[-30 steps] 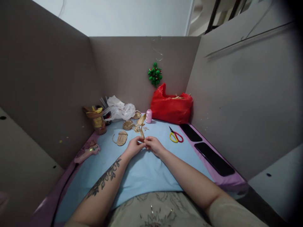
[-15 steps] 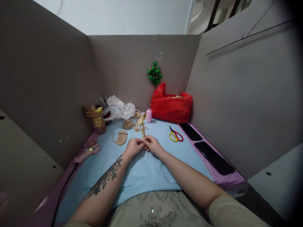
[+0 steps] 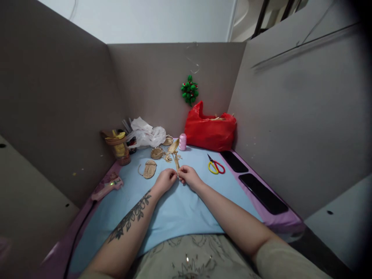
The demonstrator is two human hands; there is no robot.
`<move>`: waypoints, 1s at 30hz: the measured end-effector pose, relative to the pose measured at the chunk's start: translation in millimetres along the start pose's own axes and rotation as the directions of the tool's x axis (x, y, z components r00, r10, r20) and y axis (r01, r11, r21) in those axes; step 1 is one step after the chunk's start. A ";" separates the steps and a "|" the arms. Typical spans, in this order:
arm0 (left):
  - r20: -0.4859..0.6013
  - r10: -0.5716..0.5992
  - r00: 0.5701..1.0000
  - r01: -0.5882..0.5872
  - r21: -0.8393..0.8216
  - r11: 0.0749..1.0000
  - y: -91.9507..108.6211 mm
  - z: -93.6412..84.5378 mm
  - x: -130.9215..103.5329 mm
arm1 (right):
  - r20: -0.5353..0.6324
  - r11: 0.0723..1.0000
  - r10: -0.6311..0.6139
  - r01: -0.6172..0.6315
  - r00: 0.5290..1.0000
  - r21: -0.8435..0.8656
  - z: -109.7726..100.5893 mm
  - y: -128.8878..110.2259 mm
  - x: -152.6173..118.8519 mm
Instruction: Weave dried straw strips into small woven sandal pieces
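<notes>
My left hand and my right hand meet over the middle of the blue cloth, their fingers pinched close together. Between the fingertips runs a bundle of dry straw-coloured strips, its loose ends pointing away from me. The lower end of the bundle is hidden by my fingers. To the left of my hands lies a flat oval woven piece with a loose tail. Behind it are a small round woven basket, scraps of dry husk and a wider dry leaf.
Scissors with yellow and red handles lie to the right, beside two black phones. A pink thread spool stands before a red bag. At left are a glue gun, a jar and white plastic bags.
My hands have drawn slightly apart at the fingertips. The bundle of strips leans a little more to the right at its near end.
</notes>
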State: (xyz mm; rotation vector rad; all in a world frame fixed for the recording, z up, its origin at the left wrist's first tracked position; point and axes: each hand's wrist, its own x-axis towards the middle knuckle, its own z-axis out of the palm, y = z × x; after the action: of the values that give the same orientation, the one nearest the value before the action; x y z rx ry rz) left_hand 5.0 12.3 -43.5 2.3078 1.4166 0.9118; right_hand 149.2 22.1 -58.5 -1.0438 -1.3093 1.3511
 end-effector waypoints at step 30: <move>0.030 -0.049 0.998 0.053 -0.151 0.987 -0.4 0.5 0.1 | 0.079 0.948 -0.103 0.122 0.992 -0.294 -16.8 -3.0 5.1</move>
State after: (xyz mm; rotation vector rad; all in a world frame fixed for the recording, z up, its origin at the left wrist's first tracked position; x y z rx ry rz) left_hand 5.1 12.6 -44.1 2.1548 1.3401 0.9372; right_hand 165.0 30.1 -56.4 -1.1155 -1.6317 1.1298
